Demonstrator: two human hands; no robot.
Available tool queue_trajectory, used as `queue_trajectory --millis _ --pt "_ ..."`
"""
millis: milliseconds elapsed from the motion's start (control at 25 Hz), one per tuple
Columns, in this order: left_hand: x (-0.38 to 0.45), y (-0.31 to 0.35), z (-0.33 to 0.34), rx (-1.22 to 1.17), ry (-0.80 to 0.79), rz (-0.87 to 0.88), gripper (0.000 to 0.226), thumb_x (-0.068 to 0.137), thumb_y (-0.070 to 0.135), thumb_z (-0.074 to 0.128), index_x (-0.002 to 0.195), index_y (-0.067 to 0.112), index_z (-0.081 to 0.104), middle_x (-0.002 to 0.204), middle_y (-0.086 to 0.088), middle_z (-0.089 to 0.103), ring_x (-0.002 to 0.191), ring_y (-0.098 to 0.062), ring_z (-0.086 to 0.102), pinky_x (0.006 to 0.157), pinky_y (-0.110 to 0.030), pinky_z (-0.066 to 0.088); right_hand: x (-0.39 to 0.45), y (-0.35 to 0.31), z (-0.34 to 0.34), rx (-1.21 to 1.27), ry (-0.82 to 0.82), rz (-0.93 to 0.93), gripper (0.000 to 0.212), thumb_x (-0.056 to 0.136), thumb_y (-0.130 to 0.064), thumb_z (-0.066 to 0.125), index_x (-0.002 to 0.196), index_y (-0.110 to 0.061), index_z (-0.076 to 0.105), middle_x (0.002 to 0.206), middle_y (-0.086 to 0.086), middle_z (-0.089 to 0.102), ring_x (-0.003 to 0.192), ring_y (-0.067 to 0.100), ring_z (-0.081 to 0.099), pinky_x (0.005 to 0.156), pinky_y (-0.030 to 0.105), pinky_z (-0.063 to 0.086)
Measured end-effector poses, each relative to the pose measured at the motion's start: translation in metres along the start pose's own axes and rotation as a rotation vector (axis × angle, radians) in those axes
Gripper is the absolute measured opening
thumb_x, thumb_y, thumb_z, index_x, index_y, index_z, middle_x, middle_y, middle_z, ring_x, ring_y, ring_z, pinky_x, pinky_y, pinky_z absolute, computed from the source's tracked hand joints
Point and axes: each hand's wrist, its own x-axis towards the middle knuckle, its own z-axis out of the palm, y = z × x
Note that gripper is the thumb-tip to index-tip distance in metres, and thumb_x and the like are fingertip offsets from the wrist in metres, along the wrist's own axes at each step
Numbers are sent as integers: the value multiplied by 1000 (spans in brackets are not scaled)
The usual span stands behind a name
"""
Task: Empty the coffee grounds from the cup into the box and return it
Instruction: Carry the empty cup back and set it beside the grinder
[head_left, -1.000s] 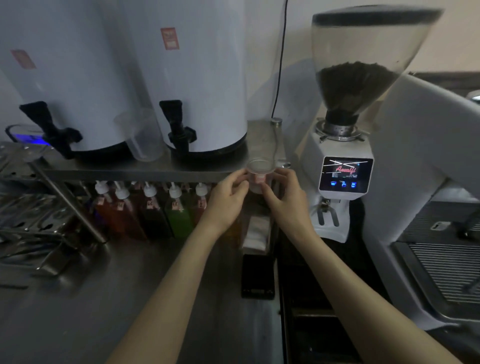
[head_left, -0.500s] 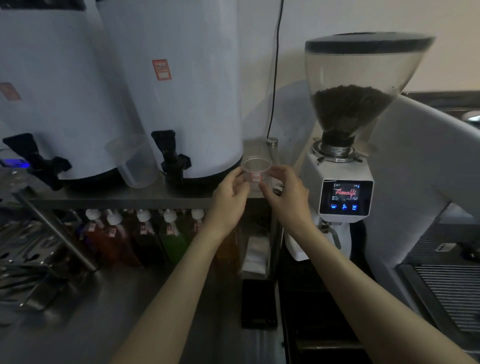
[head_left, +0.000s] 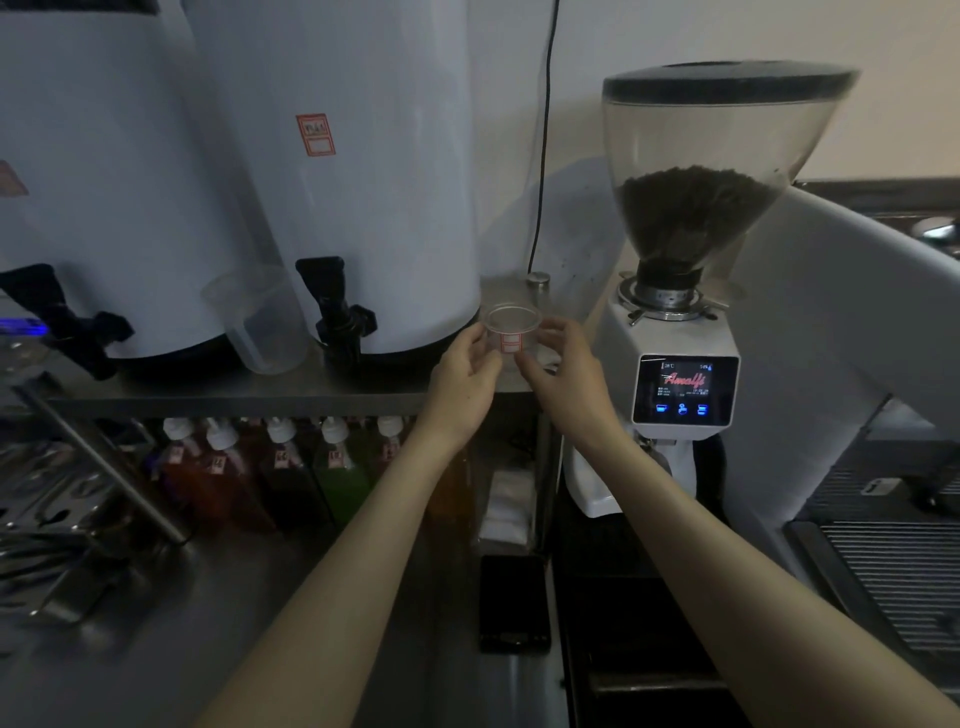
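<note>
I have the small clear cup between both my hands, upright, its open mouth facing up and a red-framed label on the side toward me. My left hand pinches its left side with thumb and fingertips closed on the wall; my right hand does the same on the right side, fingers curled around the back of it. Whether its base touches the metal or is just above, I cannot tell.

The cup is at the right end of the steel shelf, close to the front edge. Just to its left on the shelf stands a big white urn with a black tap and a red sticker. A second white urn stands further left, and a clear plastic jug sits between the two taps. A black cable hangs down the wall behind the cup.

Right of the shelf end stands the white coffee grinder, its clear hopper partly filled with dark beans and its small screen lit. Under the shelf, a row of bottles with white caps stands on the counter. A dark phone lies flat on the counter below my hands.

I cannot see inside the cup well enough to tell what it holds.
</note>
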Motion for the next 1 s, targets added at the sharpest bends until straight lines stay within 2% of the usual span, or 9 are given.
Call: queue_trajectory --millis 240,400,560,800,880,1000 --pt "-2 2 3 5 -18 -4 49 100 27 52 149 23 45 147 0 57 135 -10 51 106 -28 42 -4 0 -6 55 -23 18 56 94 -45 67 140 -21 46 142 1 62 130 13 58 106 44 52" --pt "-2 1 7 9 -37 -7 46 100 31 52 145 28 48 144 3 59 130 -6 52 106 -30 43 -5 3 -10 56 -46 30 60 94 -49 66 142 -22 43 145 3 60 132 18 57 108 45 49" --pt "-2 -2 10 28 -26 -14 49 100 33 53 147 25 45 144 2 58 127 -5 52 101 -27 43 -5 6 -10 100 -87 37 65 94 -48 67 146 -20 40 149 5 56 136 19 54 103 32 47" --pt "-4 -8 10 70 -16 -33 53 100 31 52 150 19 44 149 -4 55 137 -15 50 114 -42 41 -6 16 -10 130 -88 60 63 94 -48 67 145 -21 44 147 1 57 134 16 54 106 35 48" --pt "-8 -8 11 75 -5 -35 54 99 31 53 151 20 42 151 -4 54 138 -13 49 114 -39 41 -8 18 -10 139 -78 51 57 94 -45 66 143 -22 47 141 -3 59 131 15 57 108 43 50" --pt "-10 -7 14 93 -18 -15 52 97 35 53 148 26 45 148 2 56 132 -7 49 104 -26 42 -10 19 -8 123 -62 38 54 94 -44 64 142 -24 49 140 -4 61 129 16 58 109 48 49"
